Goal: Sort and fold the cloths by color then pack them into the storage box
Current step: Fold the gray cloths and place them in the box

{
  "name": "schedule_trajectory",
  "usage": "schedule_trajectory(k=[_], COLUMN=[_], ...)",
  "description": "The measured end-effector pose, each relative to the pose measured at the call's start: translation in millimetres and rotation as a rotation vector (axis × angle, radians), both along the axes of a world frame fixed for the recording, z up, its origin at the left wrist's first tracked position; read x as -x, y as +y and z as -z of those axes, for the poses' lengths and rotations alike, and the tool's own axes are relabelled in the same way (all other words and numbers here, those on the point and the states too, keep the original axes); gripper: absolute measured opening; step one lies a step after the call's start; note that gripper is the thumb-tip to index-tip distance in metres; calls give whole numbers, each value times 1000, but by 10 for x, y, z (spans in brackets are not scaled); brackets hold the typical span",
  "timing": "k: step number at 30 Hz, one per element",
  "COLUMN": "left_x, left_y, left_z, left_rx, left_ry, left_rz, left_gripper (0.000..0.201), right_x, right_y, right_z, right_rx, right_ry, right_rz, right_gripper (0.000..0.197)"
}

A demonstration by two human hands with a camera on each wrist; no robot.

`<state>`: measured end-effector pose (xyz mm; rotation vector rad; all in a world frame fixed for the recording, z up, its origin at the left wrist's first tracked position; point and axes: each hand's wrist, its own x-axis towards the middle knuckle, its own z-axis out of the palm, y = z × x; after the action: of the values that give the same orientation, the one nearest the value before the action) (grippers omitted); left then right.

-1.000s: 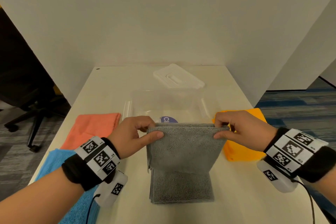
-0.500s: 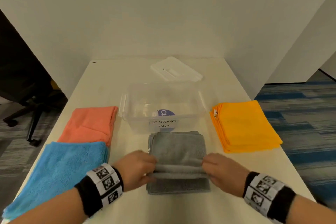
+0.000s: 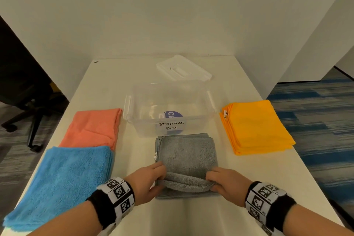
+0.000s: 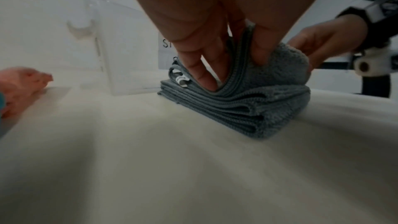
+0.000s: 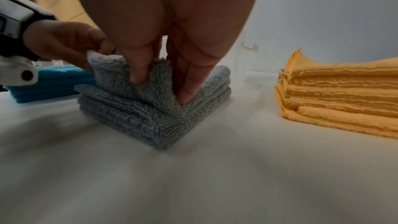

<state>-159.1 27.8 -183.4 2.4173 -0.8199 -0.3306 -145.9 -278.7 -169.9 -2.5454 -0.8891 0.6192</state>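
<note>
A folded grey cloth stack [image 3: 186, 154] lies on the white table just in front of the clear storage box [image 3: 170, 105], which holds no cloths. My left hand [image 3: 151, 180] pinches the near left corner of the top grey cloth [image 4: 243, 81], thumb on top and fingers tucked into the fold. My right hand [image 3: 223, 182] pinches the near right corner of the same cloth [image 5: 137, 81]. The near edge is bunched up between both hands. Orange cloths [image 3: 256, 126] are stacked at the right, a salmon cloth [image 3: 93, 127] and a blue cloth [image 3: 63, 180] at the left.
The white box lid [image 3: 183, 68] lies behind the box. White partition walls close in the table at the back and right. A black office chair [image 3: 28, 86] stands off the table's left edge. The orange stack [image 5: 340, 94] sits close to my right hand.
Both hands brought the grey cloth down from in front of the box onto the grey stack, and drew its folded edge toward the near side of the table.
</note>
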Motion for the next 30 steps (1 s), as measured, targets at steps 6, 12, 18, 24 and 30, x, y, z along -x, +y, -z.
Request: schedule_trajectory(k=[6,12,18,24,30], left_x=[16,-50,-203,-225,31], left_y=[19,-25,-132,-472,-808], left_z=[58,119,174,-136,-66], left_rx=[-17,-19,-245,-505,-392], left_ry=[99,154,200,-73,-151], left_rz=[-76,-101,-195,-119,124], left_gripper=[36,31,53,24,38], right_x=[-33,-148,-329,-436,-433], right_y=[6,158,319,341,364], right_z=[72,60,-54,-54,-49], right_rx=[106,291,296,275,276], right_ry=[19,74,170,176,160], right_rz=[-28,-35,51,88,94], right_gripper=[28,32,28,15,18])
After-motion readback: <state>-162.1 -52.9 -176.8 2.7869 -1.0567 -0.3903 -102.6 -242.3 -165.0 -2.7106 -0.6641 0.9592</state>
